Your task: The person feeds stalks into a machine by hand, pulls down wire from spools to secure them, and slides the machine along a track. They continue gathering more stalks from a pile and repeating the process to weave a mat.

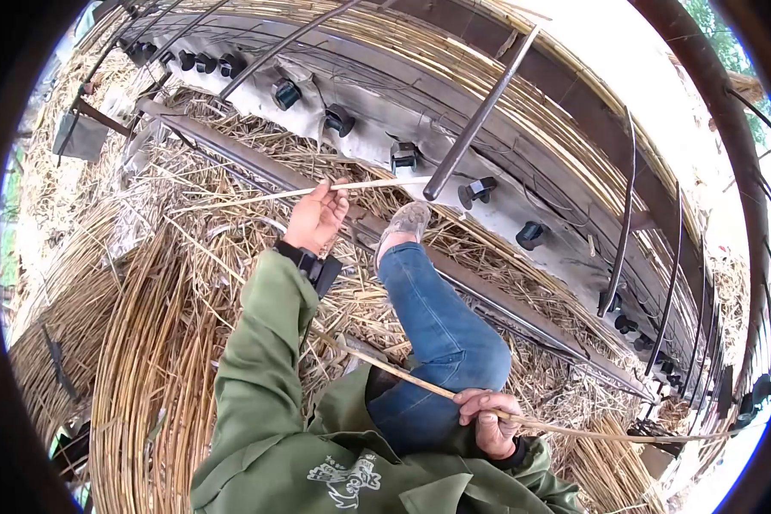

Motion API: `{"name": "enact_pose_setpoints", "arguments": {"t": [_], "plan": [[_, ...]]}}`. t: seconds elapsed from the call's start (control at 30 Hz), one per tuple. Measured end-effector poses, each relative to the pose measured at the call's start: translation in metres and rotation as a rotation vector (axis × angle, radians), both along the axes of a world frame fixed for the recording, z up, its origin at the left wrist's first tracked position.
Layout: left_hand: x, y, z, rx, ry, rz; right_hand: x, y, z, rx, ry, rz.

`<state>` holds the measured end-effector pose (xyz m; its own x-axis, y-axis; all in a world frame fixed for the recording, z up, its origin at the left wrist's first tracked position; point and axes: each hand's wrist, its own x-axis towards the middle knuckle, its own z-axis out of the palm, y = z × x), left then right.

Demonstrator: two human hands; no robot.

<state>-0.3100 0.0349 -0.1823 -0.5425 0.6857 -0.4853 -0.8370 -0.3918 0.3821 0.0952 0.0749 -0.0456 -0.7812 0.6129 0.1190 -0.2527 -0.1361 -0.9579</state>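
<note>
My left hand pinches a thin pale reed above the long metal rail, its fingers closed around it. The reed's right end reaches toward a dark metal rod. Low on the right, beside my bent knee, my right hand is closed on a longer reed. That reed runs from near my left forearm across my lap to the far right. A black band sits on my left wrist.
A metal rail crosses diagonally under my foot. Behind it, black weights hang along pale cloth, with slanting rods in front. Reed bundles lie at the left. Broken straw covers the ground.
</note>
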Motion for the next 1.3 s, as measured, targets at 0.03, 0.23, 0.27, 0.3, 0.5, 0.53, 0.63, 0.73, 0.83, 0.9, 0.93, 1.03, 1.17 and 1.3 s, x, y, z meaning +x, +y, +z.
{"name": "enact_pose_setpoints", "arguments": {"t": [0.03, 0.23, 0.27, 0.3, 0.5, 0.53, 0.63, 0.73, 0.83, 0.9, 0.93, 1.03, 1.17, 1.3], "plan": [[0.007, -0.012, 0.030, 0.027, 0.023, 0.008, -0.001, 0.000, 0.001, 0.022, -0.002, -0.001], [0.111, -0.050, 0.174, 0.207, 0.181, 0.045, -0.001, -0.008, 0.007, 0.035, -0.047, -0.063], [0.128, -0.052, 0.191, 0.248, 0.196, 0.085, 0.002, -0.011, 0.005, 0.011, -0.073, -0.099], [0.137, -0.052, 0.200, 0.293, 0.256, 0.088, 0.003, -0.010, 0.000, 0.038, -0.041, -0.098], [0.124, -0.057, 0.258, 0.336, 0.538, 0.044, -0.006, -0.016, 0.046, 0.082, -0.306, -0.126], [0.116, -0.060, 0.271, 0.298, 0.613, 0.066, -0.001, -0.015, 0.044, 0.070, -0.335, -0.117], [0.069, -0.072, 0.291, 0.207, 0.719, 0.008, 0.002, -0.014, 0.051, 0.068, -0.386, -0.094], [-0.019, -0.086, 0.308, 0.101, 0.777, 0.045, -0.002, -0.016, 0.056, 0.092, -0.312, -0.104], [-0.082, -0.099, 0.313, 0.078, 0.605, 0.112, -0.001, -0.015, 0.060, 0.147, -0.242, -0.074], [-0.097, -0.098, 0.305, 0.055, 0.565, 0.096, -0.003, -0.013, 0.055, 0.141, -0.177, -0.063], [-0.100, -0.094, 0.302, -0.035, 0.495, 0.114, -0.001, -0.012, 0.051, 0.132, -0.170, -0.059], [-0.106, -0.082, 0.295, -0.100, 0.487, 0.163, 0.001, -0.011, 0.043, 0.094, -0.179, -0.043], [-0.124, -0.060, 0.286, -0.114, 0.554, 0.129, 0.000, -0.008, 0.050, 0.112, -0.155, 0.001], [-0.109, -0.028, 0.297, -0.106, 0.583, 0.065, -0.001, -0.010, 0.044, 0.075, -0.139, -0.027]]}}
